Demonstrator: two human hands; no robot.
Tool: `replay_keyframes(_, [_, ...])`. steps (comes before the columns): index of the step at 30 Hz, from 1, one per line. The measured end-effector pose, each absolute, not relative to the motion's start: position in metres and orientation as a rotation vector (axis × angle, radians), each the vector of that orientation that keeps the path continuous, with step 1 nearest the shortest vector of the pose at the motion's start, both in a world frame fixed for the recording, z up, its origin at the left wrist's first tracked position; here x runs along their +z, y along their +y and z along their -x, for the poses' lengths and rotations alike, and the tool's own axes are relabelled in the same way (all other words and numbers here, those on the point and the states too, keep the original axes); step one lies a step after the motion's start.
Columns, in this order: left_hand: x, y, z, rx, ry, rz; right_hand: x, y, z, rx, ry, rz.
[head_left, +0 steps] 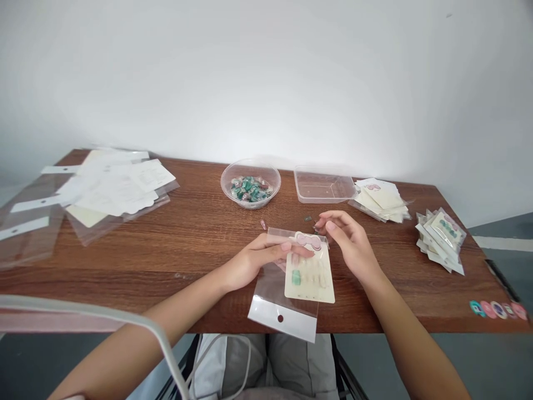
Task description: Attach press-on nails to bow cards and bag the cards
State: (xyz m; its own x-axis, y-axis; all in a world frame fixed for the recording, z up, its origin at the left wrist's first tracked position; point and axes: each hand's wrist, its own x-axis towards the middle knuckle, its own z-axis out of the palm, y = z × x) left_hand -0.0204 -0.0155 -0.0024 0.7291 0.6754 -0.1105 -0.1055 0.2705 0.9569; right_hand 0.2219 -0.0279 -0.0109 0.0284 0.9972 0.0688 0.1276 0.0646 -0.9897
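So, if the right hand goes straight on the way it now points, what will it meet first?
Probably the small greenish piece lying just beyond the fingertips of the right hand. Depth is unclear from this view, so the hand might pass just above it.

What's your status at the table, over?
Left hand fingers resting on cream backing card. Right hand raised near top edge of clear bag. Card overlaps bag. Small pink piece loose beyond bag.

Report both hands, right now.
Left hand: fingers lying across a cream card in a clear plastic bag; grip cannot be told.
Right hand: curled, raised, holding nothing visible.
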Motion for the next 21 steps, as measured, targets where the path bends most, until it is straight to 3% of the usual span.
replay_keyframes(8, [-0.001,-0.015,0.019,0.651,0.608,-1.123,-0.014,-0.032,-0.222,1.554,-1.515,1.202])
replay_keyframes(21, [0.002,-0.009,0.023,0.861,0.737,-1.065,-0.012,-0.027,-0.24,1.281,-0.922,1.187])
